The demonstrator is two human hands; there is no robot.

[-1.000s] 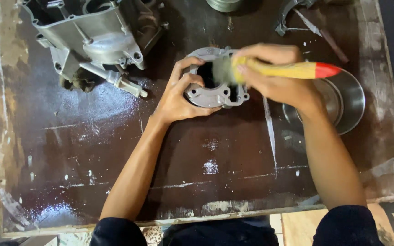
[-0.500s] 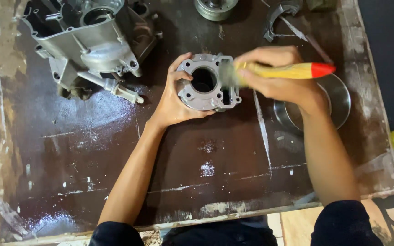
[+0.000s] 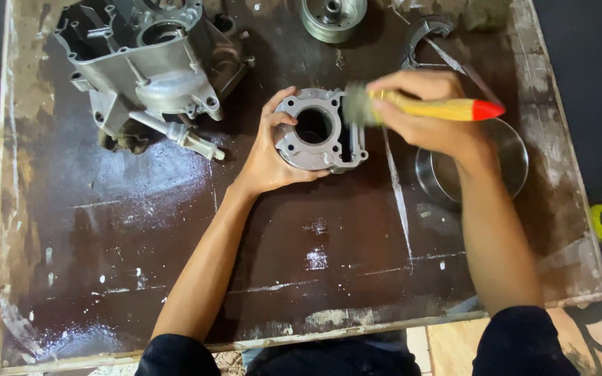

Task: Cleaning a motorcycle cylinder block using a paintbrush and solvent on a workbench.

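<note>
So from the head cam, the left hand (image 3: 267,157) was wrapped around the left side of the grey metal cylinder block (image 3: 320,131), fingers curled over its top and bottom edges, holding it steady on the dark wet worktop (image 3: 175,264). The block sat roughly mid-worktop toward the far side, lying flat with its round bore facing up at the camera.

The right hand (image 3: 423,111) was closed around a paintbrush (image 3: 430,108) with a yellow wooden handle and a red tip pointing right. Bristles were pressed against the block's right edge, a bit blurred, so I couldn't tell exactly which part they touched.

Other stuff around: 1 big grey engine casing (image 3: 148,69) at the far left, well apart from the block. A round metal bowl (image 3: 510,167) sat just under the right wrist. A small round metal part (image 3: 334,17) was at the far edge, and a curved metal piece (image 3: 426,31) near it.
</note>
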